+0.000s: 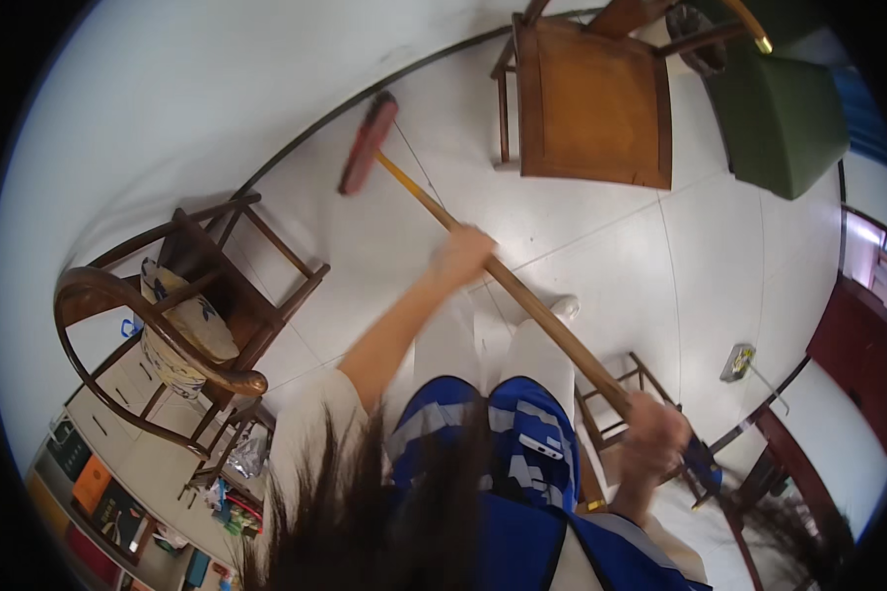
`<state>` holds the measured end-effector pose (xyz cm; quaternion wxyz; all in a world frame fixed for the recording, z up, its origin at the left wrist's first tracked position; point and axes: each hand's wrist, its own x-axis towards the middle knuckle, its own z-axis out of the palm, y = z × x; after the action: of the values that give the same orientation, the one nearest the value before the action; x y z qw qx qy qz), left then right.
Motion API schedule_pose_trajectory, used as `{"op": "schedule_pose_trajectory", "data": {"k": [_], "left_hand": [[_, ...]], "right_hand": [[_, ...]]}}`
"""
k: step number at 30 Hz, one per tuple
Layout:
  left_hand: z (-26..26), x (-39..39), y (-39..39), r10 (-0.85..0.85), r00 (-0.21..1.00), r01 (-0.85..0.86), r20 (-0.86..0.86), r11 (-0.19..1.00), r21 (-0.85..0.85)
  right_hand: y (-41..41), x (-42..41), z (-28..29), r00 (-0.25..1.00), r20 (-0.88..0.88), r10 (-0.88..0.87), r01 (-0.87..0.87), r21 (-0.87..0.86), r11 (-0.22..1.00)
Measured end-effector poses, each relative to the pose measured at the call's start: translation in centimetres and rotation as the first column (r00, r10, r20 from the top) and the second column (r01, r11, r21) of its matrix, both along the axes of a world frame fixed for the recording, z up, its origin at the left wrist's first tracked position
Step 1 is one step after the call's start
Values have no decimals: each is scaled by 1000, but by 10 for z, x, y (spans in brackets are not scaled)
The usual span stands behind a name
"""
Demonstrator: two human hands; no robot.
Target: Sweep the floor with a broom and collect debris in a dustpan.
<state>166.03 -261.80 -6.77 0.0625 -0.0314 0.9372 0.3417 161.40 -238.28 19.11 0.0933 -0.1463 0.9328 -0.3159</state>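
A long wooden broom handle runs diagonally across the view, gripped in both of my hands. Around its middle, nearer the broom head, is my left hand. My right hand, somewhat blurred, closes on the handle's other end at the lower right. The red broom head rests on or just above the pale tiled floor, close to the dark skirting at the wall; contact with the floor cannot be told.
A wooden armchair with a patterned cushion stands at left, another wooden chair at top right beside a green-covered piece. Shelves with boxes are at lower left. A dustpan-like object lies at right. A wooden stool or chair is near my legs.
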Motion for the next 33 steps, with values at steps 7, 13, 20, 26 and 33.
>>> {"op": "schedule_pose_trajectory", "data": {"k": [7,13,20,26,33], "left_hand": [[-56,-12,19,-229,973,229,27,973,-2],[13,-16,139,-383,912,363,145,920,147],[35,-11,87,-397,908,378,134,914,144],[-35,-47,-16,-325,933,331,155,944,-12],[-55,-39,115,-443,862,446,246,894,45]], "right_hand": [[17,39,-52,455,663,-595,888,-386,249],[89,55,28,296,430,-853,849,-527,30],[80,38,33,948,314,56,259,-859,442],[31,53,-103,924,361,128,266,-845,464],[150,74,-80,492,641,-589,849,-503,162]]}}
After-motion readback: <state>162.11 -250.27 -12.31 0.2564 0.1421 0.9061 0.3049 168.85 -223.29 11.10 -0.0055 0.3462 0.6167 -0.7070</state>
